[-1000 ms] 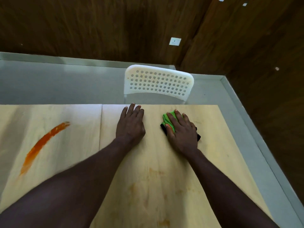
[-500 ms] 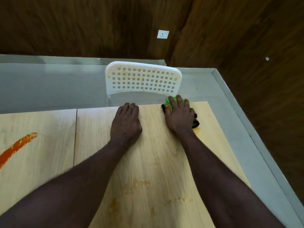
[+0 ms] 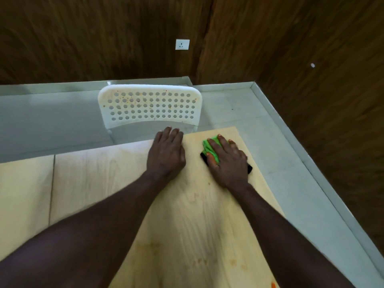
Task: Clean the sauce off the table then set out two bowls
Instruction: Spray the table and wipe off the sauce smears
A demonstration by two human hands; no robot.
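Wiping step; no bowls in view. Faint sauce smears toward table's near edge. At far edge, left hand flat, released, bracing. Near far right corner, right hand flat, pressing green cloth. Next, likely: drag cloth back over smears, firm pressure. Chair beyond.

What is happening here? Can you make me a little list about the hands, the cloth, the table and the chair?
left hand: flat on the table, fingers straight, holding nothing
right hand: pressing flat on the cloth
cloth: green and black, under the right hand near the table's far right corner
table: light wood, with faint orange stains on the near part
chair: white, full of holes, just behind the table's far edge
bowls: none in view
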